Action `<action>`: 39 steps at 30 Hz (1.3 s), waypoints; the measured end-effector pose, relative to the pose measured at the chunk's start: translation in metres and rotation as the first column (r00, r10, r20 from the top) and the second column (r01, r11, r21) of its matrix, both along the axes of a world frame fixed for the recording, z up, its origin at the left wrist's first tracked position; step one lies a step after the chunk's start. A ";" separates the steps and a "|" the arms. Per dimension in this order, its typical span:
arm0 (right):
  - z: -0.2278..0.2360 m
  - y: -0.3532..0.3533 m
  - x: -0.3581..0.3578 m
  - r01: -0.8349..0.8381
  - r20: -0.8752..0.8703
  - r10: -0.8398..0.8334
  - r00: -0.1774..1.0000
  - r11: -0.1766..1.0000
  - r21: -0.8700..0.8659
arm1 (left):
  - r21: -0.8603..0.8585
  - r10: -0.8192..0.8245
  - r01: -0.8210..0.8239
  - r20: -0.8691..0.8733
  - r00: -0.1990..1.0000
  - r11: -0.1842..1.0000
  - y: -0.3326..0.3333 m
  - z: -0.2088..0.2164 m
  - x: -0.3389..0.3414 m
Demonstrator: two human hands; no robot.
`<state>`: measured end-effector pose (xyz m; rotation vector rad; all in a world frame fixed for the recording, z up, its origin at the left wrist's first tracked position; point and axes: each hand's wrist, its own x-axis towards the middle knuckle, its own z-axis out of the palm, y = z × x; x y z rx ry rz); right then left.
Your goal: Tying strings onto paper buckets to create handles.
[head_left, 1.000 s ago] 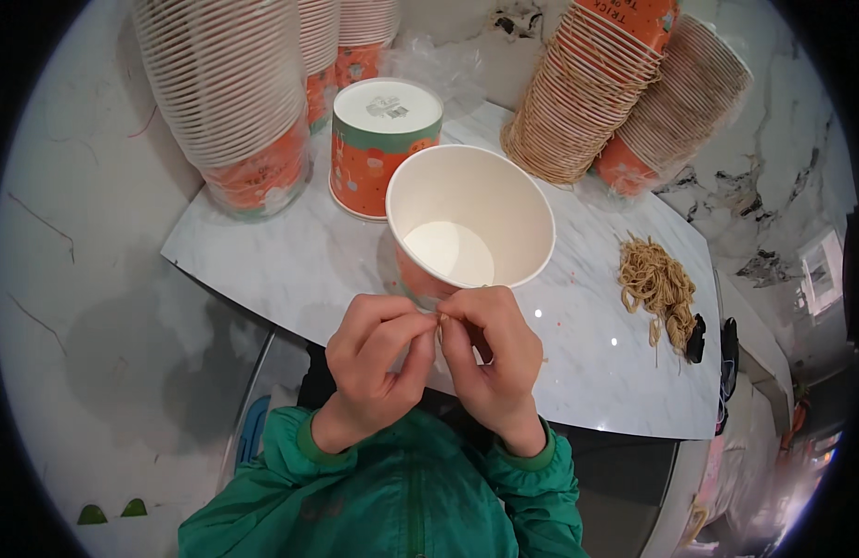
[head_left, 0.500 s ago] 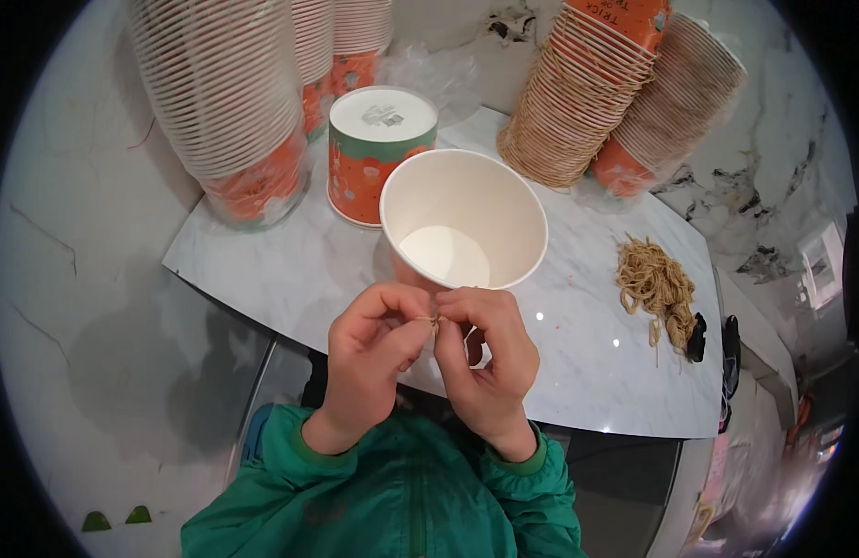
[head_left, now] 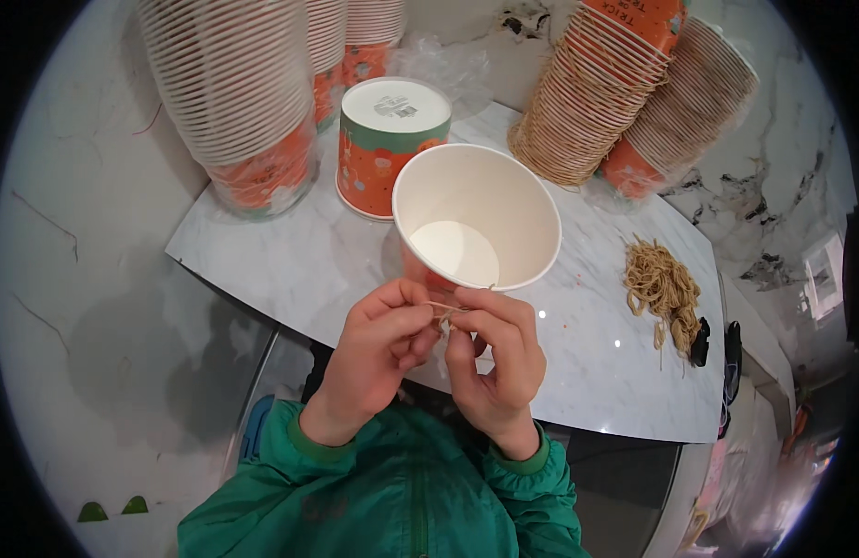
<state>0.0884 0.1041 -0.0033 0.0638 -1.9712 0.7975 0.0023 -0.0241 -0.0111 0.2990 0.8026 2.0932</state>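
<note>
Between my two hands runs a thin tan twine (head_left: pixel 442 308), with a small loop or knot hanging from it. My left hand (head_left: pixel 375 339) pinches one side of it between thumb and forefinger. On the other side, the fingertips of my right hand (head_left: pixel 501 342) are closed on it too. Just beyond my fingers a large paper bucket (head_left: pixel 532 219), white inside and orange outside, stands with its mouth tilted toward me. My hands cover its lower front, so I cannot tell whether the twine touches it.
Behind it, an orange and green bucket (head_left: pixel 392 149) stands upside down. Tall nested stacks of buckets (head_left: pixel 230 102) rise at the back left. At the back right are a twine-wrapped stack (head_left: pixel 592 93) and a plastic-wrapped stack (head_left: pixel 690 107). A twine pile (head_left: pixel 660 288) lies on the marbled table (head_left: pixel 597 391).
My fingers have drawn slightly apart, and more of the twine shows between them. The table and its things sit a little farther right in view.
</note>
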 end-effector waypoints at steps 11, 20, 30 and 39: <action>0.001 -0.001 -0.004 0.007 0.004 -0.007 1.000 1.000 0.002 | 0.036 0.372 -0.574 -0.795 0.480 0.818 0.013 -0.011 0.015; 0.011 -0.003 -0.002 -0.027 0.055 0.031 0.998 0.997 -0.072 | 0.499 0.294 -0.656 -0.866 -0.405 0.566 0.013 -0.017 0.001; 0.025 0.007 0.001 -0.029 0.155 0.030 0.988 1.000 -0.012 | 0.572 0.239 -0.507 -0.781 -0.577 0.645 0.007 -0.010 -0.020; 0.034 0.013 -0.003 -0.075 0.233 0.059 0.971 0.995 0.060 | 0.566 0.259 -0.439 -0.771 -0.582 0.698 0.002 -0.007 -0.038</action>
